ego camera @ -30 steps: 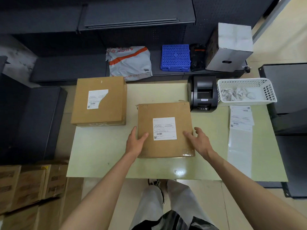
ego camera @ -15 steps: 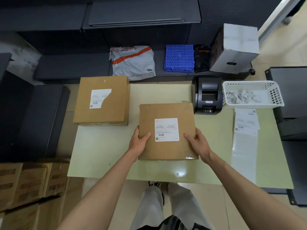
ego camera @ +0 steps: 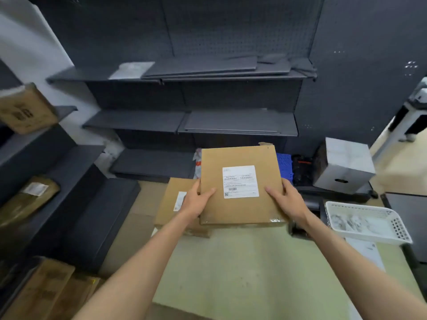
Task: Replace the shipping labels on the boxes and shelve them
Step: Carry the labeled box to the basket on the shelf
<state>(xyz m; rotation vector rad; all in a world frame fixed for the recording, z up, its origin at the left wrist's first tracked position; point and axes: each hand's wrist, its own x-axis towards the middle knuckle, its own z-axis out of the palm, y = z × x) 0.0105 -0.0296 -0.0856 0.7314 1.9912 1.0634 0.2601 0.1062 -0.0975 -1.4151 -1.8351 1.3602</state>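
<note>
A flat brown cardboard box (ego camera: 240, 209) with a whole white shipping label (ego camera: 240, 181) is lifted off the pale green table (ego camera: 242, 269). My left hand (ego camera: 196, 202) grips its left edge and my right hand (ego camera: 287, 199) grips its right edge. Behind and below it, a second brown box (ego camera: 171, 204) rests on the table's far left; only a strip of its label (ego camera: 179, 200) shows. Dark grey shelves (ego camera: 189, 122) stand ahead, beyond the table.
A white mesh basket (ego camera: 369, 221) of crumpled paper sits at the table's right, with a label strip (ego camera: 367, 250) in front of it. A grey-white box (ego camera: 342, 167) stands on the low shelf. Brown boxes (ego camera: 25, 109) fill the left shelves.
Both hands have closed on the box and raised it off the table toward the shelves. My view has tilted up, so the shelving now fills the upper frame.
</note>
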